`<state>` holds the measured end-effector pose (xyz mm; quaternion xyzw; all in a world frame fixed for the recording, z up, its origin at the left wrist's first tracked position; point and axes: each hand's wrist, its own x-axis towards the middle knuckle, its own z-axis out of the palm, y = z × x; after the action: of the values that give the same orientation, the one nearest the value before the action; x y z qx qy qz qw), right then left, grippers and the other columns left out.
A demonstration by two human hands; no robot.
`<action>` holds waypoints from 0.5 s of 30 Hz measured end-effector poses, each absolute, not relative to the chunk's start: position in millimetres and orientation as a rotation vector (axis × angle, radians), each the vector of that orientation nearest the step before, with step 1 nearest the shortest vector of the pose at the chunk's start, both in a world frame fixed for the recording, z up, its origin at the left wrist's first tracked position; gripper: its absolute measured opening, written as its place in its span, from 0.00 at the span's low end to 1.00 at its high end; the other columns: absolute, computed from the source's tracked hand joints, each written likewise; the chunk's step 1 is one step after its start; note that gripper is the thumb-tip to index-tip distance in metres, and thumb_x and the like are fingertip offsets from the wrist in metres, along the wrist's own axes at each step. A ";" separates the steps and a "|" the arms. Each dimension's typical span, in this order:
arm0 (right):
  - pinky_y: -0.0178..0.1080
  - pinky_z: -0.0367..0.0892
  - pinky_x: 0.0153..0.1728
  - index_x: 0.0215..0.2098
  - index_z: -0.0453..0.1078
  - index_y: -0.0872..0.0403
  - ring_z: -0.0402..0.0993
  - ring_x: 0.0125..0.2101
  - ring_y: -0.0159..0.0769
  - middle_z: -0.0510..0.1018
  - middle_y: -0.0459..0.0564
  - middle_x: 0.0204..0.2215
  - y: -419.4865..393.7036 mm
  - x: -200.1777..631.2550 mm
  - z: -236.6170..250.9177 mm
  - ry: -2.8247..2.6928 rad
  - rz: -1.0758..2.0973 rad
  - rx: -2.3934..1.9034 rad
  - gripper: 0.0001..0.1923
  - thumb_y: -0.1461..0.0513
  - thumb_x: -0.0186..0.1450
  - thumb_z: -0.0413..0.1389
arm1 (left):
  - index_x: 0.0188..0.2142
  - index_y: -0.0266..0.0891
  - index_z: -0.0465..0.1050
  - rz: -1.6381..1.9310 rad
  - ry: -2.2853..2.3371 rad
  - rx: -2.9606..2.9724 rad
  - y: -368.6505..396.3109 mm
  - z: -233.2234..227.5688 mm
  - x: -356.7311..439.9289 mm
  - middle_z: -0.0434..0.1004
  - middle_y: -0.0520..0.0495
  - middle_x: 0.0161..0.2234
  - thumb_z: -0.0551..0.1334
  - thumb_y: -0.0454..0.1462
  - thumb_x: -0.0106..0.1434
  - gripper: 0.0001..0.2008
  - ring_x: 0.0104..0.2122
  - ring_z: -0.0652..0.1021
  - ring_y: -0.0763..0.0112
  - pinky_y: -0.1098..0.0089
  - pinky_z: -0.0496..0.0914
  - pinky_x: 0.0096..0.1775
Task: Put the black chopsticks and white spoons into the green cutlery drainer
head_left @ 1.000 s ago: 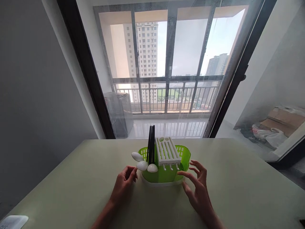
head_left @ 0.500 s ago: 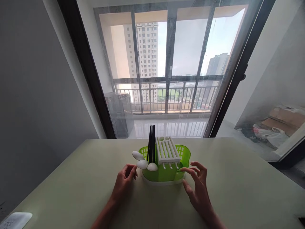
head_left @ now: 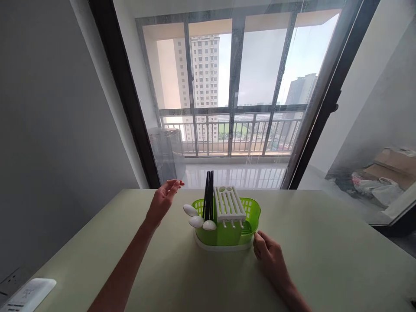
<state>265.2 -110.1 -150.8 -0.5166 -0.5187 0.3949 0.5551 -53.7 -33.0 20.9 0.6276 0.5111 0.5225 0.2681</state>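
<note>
While the right hand (head_left: 269, 255) pinches the near right rim of the green basket (head_left: 227, 232) at mid-table, the left hand (head_left: 161, 200) hovers spread, empty. A reach could knock the black chopsticks (head_left: 209, 195) or 3 white spoons (head_left: 197, 217), tipping it.

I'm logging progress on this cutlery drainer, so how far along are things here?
Already in the green drainer: black chopsticks upright, three white spoons leaning out, white rack on top. In hand: the right hand touches the white base tray; the left hand is raised, open and empty. Nothing loose shows on the table beside it.
</note>
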 end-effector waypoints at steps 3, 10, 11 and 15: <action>0.35 0.46 0.23 0.23 0.55 0.49 0.46 0.22 0.31 0.52 0.38 0.20 -108.1 265.8 -153.3 -1.214 1.003 -1.193 0.24 0.43 0.67 0.51 | 0.52 0.42 0.75 1.186 1.373 1.841 -24.7 46.6 -38.5 0.80 0.40 0.55 0.61 0.58 0.65 0.27 0.57 0.77 0.56 0.58 0.67 0.59; 0.35 0.44 0.22 0.20 0.50 0.48 0.43 0.22 0.30 0.49 0.38 0.19 -107.8 268.2 -149.3 -1.181 1.062 -1.078 0.24 0.46 0.66 0.51 | 0.56 0.37 0.76 0.836 1.417 1.919 -6.0 65.0 -4.5 0.81 0.35 0.54 0.67 0.59 0.58 0.36 0.55 0.80 0.48 0.61 0.75 0.50; 0.35 0.43 0.22 0.20 0.50 0.48 0.43 0.22 0.30 0.48 0.38 0.19 -107.6 268.6 -148.2 -1.171 1.074 -1.063 0.24 0.47 0.66 0.51 | 0.53 0.38 0.78 0.839 1.409 1.923 -3.0 64.4 -0.8 0.83 0.36 0.51 0.69 0.58 0.56 0.34 0.54 0.80 0.48 0.62 0.75 0.49; 0.36 0.43 0.21 0.18 0.47 0.48 0.42 0.20 0.29 0.48 0.38 0.18 -105.8 270.9 -145.7 -1.113 1.112 -0.997 0.25 0.48 0.65 0.51 | 0.42 0.43 0.84 0.919 1.361 1.938 8.8 57.7 10.1 0.87 0.43 0.42 0.74 0.53 0.51 0.24 0.49 0.83 0.49 0.63 0.76 0.48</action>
<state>270.9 -105.8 -145.7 -0.4296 -0.4795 0.4791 0.5966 10.1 8.8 57.7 0.7287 0.5116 0.3457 0.2963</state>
